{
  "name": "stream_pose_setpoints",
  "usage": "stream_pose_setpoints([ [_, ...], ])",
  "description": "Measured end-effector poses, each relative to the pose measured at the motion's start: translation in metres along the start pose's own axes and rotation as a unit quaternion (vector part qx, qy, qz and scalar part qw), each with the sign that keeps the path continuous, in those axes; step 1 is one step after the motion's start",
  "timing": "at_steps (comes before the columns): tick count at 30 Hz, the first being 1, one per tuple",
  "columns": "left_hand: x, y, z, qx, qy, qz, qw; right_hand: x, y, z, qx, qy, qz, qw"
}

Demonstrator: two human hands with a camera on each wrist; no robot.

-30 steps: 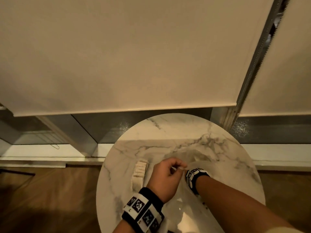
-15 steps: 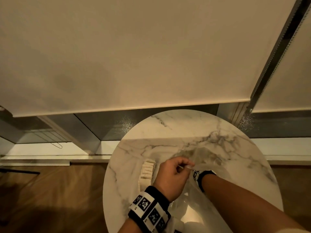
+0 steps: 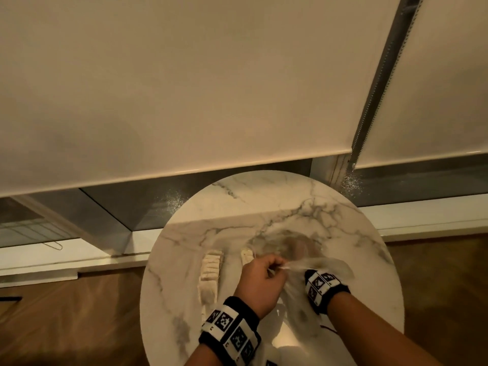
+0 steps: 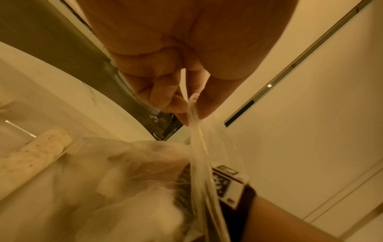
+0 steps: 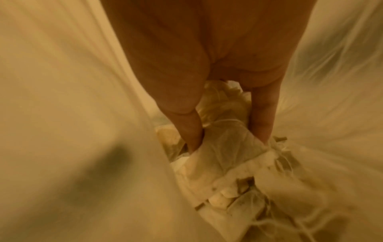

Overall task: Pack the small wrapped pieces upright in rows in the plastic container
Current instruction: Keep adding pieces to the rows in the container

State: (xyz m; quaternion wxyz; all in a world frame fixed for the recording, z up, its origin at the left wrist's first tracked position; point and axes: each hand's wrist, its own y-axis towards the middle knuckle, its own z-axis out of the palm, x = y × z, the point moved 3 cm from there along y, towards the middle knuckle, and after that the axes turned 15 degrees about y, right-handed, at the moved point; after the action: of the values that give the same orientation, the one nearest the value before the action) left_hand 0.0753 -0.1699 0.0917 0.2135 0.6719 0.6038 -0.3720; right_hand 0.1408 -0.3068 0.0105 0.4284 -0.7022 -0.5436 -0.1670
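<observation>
Our left hand (image 3: 260,282) pinches the rim of the clear plastic bag (image 3: 295,249) on the marble table (image 3: 264,196). Our right hand (image 5: 217,81), inside the bag, grips a wrapped piece (image 5: 225,147) between thumb and fingers. Two rows of pieces (image 3: 210,270) stand left of the bag.

On the round table (image 3: 264,196) I see two rows of wrapped pieces (image 3: 210,270) left of the plastic bag (image 3: 293,247); my right hand (image 5: 223,85) is inside the bag, left hand (image 3: 261,281) at its mouth.
</observation>
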Motion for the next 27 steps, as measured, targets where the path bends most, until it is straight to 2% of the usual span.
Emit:
stream_pose_setpoints([
  [4,0.016,-0.006,0.019,0.013,0.04,-0.031,0.999,-0.018,-0.026,-0.004,0.007,0.133,0.036,0.99],
  [7,0.031,-0.012,0.036,0.021,0.055,-0.069,0.996,-0.039,-0.055,-0.002,0.001,0.143,0.046,0.989],
  [9,0.037,-0.016,0.044,0.023,0.043,-0.098,0.994,-0.051,-0.075,0.002,0.03,0.115,0.074,0.99],
  [11,0.038,-0.02,0.052,0.015,0.01,-0.123,0.992,-0.07,-0.09,0.003,0.033,0.147,0.109,0.983],
  [13,0.037,-0.025,0.06,-0.003,-0.031,-0.137,0.99,-0.078,-0.102,0.004,0.061,0.141,0.097,0.983],
  [16,0.042,-0.028,0.074,-0.02,-0.052,-0.147,0.988,-0.086,-0.116,-0.006,0.063,0.153,0.081,0.983],
  [19,0.056,-0.029,0.091,-0.024,0.029,-0.14,0.989,-0.098,-0.125,-0.017,0.053,0.181,0.063,0.98],
  [22,0.072,-0.031,0.115,0.028,0.089,-0.142,0.985,-0.106,-0.135,-0.033,0.046,0.189,0.051,0.98],
  [25,0.085,-0.034,0.14,0.085,0.107,-0.133,0.982,-0.117,-0.141,-0.044,0.05,0.203,0.041,0.977],
  [27,0.087,-0.039,0.151,0.101,0.113,-0.131,0.98,-0.123,-0.145,-0.052,0.057,0.229,0.038,0.971],
])
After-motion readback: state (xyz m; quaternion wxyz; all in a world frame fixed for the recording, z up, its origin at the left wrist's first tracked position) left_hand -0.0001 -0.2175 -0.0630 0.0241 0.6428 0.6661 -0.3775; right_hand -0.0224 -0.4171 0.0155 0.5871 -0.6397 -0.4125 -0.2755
